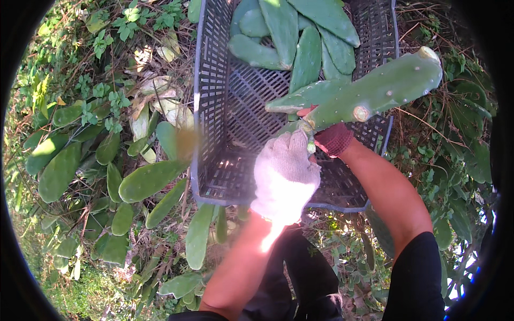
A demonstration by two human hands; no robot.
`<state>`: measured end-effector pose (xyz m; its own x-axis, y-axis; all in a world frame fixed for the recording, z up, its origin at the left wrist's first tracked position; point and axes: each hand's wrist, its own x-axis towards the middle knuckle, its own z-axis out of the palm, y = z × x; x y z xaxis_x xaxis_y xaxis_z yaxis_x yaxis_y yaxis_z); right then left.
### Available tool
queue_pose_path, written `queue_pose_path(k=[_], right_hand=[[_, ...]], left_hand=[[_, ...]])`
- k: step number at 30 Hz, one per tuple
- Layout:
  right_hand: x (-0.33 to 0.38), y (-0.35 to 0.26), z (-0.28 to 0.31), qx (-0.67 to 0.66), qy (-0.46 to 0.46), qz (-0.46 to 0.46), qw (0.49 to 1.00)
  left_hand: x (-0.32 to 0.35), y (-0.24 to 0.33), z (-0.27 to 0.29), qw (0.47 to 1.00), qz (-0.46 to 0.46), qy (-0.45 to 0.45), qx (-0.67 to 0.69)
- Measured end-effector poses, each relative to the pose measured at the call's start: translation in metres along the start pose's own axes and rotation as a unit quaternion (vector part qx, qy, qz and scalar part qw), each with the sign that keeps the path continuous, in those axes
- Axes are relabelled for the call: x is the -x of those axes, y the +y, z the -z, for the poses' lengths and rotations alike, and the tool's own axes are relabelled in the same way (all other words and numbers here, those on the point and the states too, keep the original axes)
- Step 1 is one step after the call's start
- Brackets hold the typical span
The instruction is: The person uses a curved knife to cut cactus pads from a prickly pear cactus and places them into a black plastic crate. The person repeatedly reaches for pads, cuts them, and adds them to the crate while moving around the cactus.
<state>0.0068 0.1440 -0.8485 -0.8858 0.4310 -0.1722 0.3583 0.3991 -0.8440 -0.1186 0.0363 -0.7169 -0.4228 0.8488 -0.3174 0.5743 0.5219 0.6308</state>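
Observation:
A long, thick green cactus pad (383, 88) is held slantwise over the basket, its cut end pointing to the upper right. My right hand (334, 140), in a dark red glove, is closed round its lower part from beneath; a reddish fingertip shows on the far side. My left hand (286, 168), in a pale knitted glove, is closed at the pad's narrow lower end. Small green bits show by its fingers, and whether it also holds a tool is hidden. A second cactus pad (302, 100) lies just behind, partly covered.
Several flat cactus pads (308, 56) lie piled at the far end of the dark plastic basket (197, 134). Growing cactus (150, 182) crowds the left side. Dry stalks and leaves (160, 101) cover ground beside the basket; more plants (466, 144) stand at right.

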Motion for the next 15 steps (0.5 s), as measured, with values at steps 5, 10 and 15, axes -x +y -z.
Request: queue_pose_path(k=[5,10,15], right_hand=[[0.027,0.002,0.004,-0.123,-0.061,-0.112,0.984],[0.046,0.004,0.002,-0.056,-0.087,-0.144,0.984],[0.046,-0.002,0.0,0.019,-0.09,-0.155,0.984]], left_hand=[[0.022,0.008,-0.013,0.997,-0.04,0.058,-0.004],[0.033,0.007,-0.014,0.997,-0.045,0.058,0.03],[0.037,0.005,-0.01,0.995,-0.047,0.082,0.039]])
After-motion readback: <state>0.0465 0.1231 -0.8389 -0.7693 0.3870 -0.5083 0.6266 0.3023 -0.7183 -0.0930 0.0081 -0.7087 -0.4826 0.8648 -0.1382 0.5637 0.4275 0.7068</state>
